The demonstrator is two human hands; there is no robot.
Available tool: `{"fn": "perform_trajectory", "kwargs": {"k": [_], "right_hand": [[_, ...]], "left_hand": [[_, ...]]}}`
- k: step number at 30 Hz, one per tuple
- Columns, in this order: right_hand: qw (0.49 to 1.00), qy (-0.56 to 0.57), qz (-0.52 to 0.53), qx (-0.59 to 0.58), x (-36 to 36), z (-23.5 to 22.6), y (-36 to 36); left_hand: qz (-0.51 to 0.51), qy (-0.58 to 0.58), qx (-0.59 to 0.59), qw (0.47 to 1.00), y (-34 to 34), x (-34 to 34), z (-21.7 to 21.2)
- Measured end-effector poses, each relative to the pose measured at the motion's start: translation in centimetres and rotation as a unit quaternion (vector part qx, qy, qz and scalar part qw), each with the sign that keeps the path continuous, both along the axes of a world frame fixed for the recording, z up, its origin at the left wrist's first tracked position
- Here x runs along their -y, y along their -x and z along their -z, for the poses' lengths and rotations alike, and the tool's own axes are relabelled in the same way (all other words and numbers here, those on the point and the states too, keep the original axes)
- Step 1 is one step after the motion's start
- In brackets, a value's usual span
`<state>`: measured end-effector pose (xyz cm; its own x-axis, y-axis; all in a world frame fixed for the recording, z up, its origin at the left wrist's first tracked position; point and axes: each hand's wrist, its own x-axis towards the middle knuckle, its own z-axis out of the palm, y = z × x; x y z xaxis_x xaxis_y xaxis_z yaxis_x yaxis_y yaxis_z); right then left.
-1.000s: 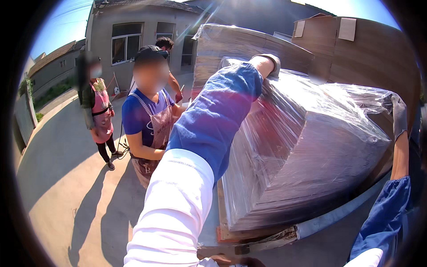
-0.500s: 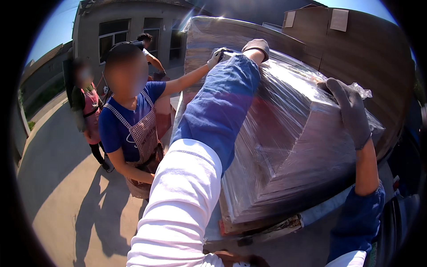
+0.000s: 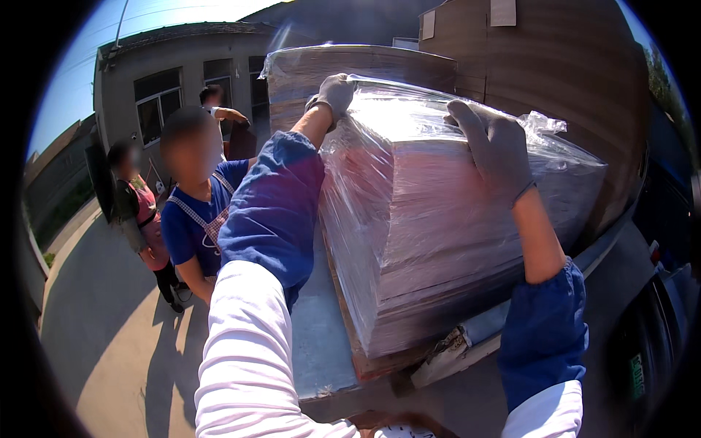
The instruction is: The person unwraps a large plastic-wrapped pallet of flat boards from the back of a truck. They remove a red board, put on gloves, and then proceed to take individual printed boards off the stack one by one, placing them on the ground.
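Note:
A stack of flat sheets [image 3: 438, 226], its kind hidden, stands in front of me under clear stretch film [image 3: 358, 160]. My left hand [image 3: 336, 96], in a grey glove, is closed on the film at the stack's far left top corner. Taut film runs to the right from its fingers along the far top edge. My right hand [image 3: 495, 142], also gloved in grey, lies over the near top edge, thumb and fingers apart. Its fingertips are partly hidden. Beside it, a crumpled bunch of film [image 3: 542, 124] sticks up.
The stack rests on a wooden pallet [image 3: 387, 363] on a pale metal platform [image 3: 321, 350]. Another wrapped stack [image 3: 292, 80] and a tall brown stack [image 3: 562, 66] stand behind. A co-worker in a checked apron [image 3: 197, 197] stands close left, two people farther back. A dark vehicle [image 3: 635, 343] is at right.
My left hand has drawn back left and nearer along the stack's top. The film now hugs the near corner differently. The co-worker's hand no longer shows on the stack. My view has shifted.

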<state>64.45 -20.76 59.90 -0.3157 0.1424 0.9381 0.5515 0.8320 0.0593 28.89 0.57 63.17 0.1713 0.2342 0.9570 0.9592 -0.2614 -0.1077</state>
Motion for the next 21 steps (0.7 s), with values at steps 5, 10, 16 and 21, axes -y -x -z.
{"fn": "perform_trajectory", "kwargs": {"k": [5, 10, 16, 21], "right_hand": [[0.999, -0.029, 0.031, -0.015, -0.4, -0.4, 0.5], [0.998, -0.059, 0.034, -0.009, -1.3, -0.3, -0.5], [0.999, 0.032, 0.029, -0.032, 0.1, 0.7, 0.0], [0.998, 0.021, 0.011, -0.067, 1.3, 1.7, -0.3]], "left_hand": [[0.036, -0.094, 0.137, 0.985, -0.2, 3.1, 3.1], [0.041, -0.191, 0.159, 0.968, -2.2, 5.2, 3.5], [0.661, -0.101, 0.662, 0.337, -3.3, 6.8, 5.5], [0.639, 0.0, 0.61, 0.469, -3.4, 6.7, 8.2]]}}
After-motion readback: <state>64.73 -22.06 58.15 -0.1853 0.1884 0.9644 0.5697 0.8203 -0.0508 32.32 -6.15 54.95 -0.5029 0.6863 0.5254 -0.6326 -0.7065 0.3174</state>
